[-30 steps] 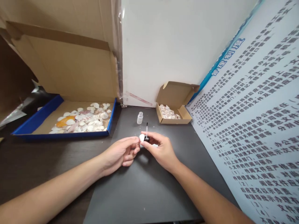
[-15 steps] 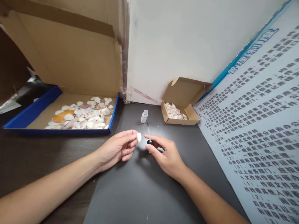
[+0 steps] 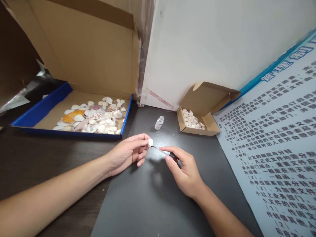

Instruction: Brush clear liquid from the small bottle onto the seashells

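Observation:
Between thumb and fingers, my left hand (image 3: 132, 149) pinches a small white seashell (image 3: 150, 142). My right hand (image 3: 185, 168) grips the black cap of a brush applicator (image 3: 163, 151), whose thin stem points left. The dark bristle tip is at the shell's lower right edge; whether it touches I cannot tell. Beyond both hands, a small clear glass bottle (image 3: 159, 123) stands uncapped on the dark grey mat (image 3: 138, 204).
At the left, an open blue-edged cardboard box (image 3: 37, 113) holds many shells, one orange. A smaller open cardboard box (image 3: 211, 124) with white shells stands at the right. Behind rises a white wall panel (image 3: 197, 42); a printed sheet (image 3: 278, 138) lines the right side.
My right hand has tilted the brush from upright to pointing left, bringing its tip to the shell. My left hand still holds the shell. The camera view has shifted slightly.

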The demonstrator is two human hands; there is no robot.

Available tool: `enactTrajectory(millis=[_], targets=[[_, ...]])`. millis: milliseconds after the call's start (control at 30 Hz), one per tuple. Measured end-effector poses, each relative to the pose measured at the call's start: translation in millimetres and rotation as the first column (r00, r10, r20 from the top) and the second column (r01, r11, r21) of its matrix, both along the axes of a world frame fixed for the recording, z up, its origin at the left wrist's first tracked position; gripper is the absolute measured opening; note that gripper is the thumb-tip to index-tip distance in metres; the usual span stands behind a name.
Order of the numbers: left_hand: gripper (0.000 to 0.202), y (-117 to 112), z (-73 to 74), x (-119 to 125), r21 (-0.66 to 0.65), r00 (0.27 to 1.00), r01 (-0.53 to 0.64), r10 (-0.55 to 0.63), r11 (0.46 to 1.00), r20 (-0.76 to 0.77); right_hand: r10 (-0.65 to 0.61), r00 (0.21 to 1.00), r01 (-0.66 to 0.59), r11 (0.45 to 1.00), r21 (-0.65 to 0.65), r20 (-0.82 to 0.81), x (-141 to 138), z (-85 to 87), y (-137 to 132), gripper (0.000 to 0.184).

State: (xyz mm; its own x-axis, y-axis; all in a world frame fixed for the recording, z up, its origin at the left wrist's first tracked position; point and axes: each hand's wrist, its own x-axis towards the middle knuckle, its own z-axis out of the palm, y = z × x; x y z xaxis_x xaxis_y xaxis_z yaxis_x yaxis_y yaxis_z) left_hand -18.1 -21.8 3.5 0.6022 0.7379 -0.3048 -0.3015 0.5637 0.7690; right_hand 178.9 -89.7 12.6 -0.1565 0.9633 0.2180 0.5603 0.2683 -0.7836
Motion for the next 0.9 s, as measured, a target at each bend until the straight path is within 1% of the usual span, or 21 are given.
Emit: enactTrajectory(millis=[167, 300, 367, 467, 533, 600, 700, 800, 900], targets=[[0.01, 0.8, -0.5, -0.6, -0.012, 1.0, 0.025, -0.025, 1.0, -0.014, -0.076, 0.996, 0.076, 0.997, 0.012, -0.038, -9.6, 3.3, -3.4, 0.024], [0.015, 1.4, -1.5, -0.2, -0.024, 0.998, 0.057, -0.058, 0.998, -0.028, -0.132, 0.985, 0.132, 0.991, -0.006, -0.108, -15.4, -4.3, -5.2, 0.016], [0.015, 1.8, -1.5, 0.1, -0.032, 0.998, 0.055, -0.057, 0.998, -0.036, -0.127, 0.986, 0.125, 0.992, -0.025, -0.107, -12.1, -9.7, -3.7, 0.013], [0.015, 2.6, -1.3, 0.4, -0.046, 0.998, 0.04, -0.042, 0.998, -0.036, -0.173, 0.98, 0.168, 0.984, -0.059, -0.099, -2.1, -16.2, -0.5, 0.013], [0.016, 3.1, -1.6, 0.2, -0.056, 0.999, 0.034, -0.036, 0.998, -0.041, -0.209, 0.972, 0.204, 0.978, -0.054, -0.107, 2.9, -18.9, 0.0, 0.013], [0.017, 3.4, -2.4, 0.0, -0.061, 0.998, 0.031, -0.034, 0.998, -0.048, -0.209, 0.971, 0.206, 0.978, -0.038, -0.12, 4.0, -20.3, -1.2, 0.013], [0.019, 3.8, -3.4, -0.1, -0.051, 0.997, 0.046, -0.049, 0.998, -0.058, -0.149, 0.981, 0.15, 0.989, -0.002, -0.124, 0.4, -20.4, -3.6, 0.011], [0.021, 4.1, -3.1, 0.6, -0.029, 0.994, 0.08, -0.082, 0.996, -0.074, -0.102, 0.99, 0.106, 0.993, 0.043, -0.094, -2.3, -18.2, -3.6, 0.011], [0.022, 3.8, -2.4, 1.3, -0.01, 0.988, 0.115, -0.115, 0.993, -0.099, -0.106, 0.993, 0.108, 0.993, 0.055, -0.047, -1.9, -15.1, -2.5, 0.01]])
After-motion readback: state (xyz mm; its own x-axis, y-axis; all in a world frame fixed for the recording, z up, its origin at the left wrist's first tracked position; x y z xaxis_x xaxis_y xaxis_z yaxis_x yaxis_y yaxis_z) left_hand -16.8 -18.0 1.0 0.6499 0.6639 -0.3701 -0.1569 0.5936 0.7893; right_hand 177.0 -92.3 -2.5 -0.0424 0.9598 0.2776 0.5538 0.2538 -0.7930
